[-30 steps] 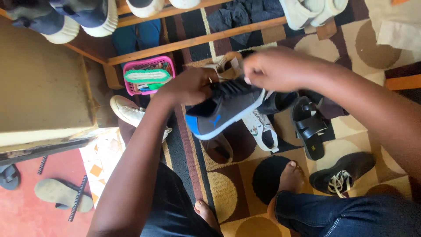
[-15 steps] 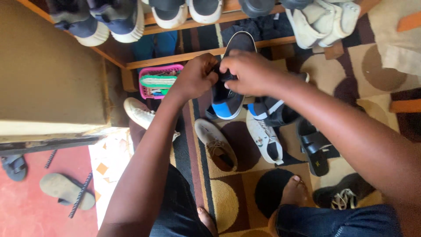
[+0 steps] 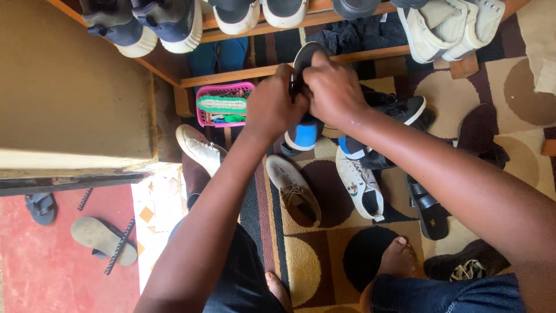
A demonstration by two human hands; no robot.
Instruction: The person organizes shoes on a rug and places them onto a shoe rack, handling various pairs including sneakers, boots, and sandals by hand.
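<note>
Both my hands hold a grey sneaker with a blue heel patch and white sole (image 3: 303, 132), upright, toe up near the lower wooden shelf rail (image 3: 243, 73). My left hand (image 3: 277, 108) grips its left side. My right hand (image 3: 335, 88) grips its right side and top; the shoe's middle is hidden behind my fingers. Its mate, a dark sneaker with a blue patch (image 3: 382, 116), lies on the rug just right of my hands.
A wooden shoe rack holds navy and white shoes (image 3: 145, 23) and beige ones (image 3: 452, 23). A pink basket with a brush (image 3: 223, 104) sits at left. White sneakers (image 3: 359, 185), a beige shoe (image 3: 295, 188), black sandals (image 3: 428, 206) and my bare feet (image 3: 399, 255) lie on the patterned rug.
The sneaker went from lying sideways to standing toe-up and moved toward the shelf. Both hands closed tighter together on it, and the view shifted down and right.
</note>
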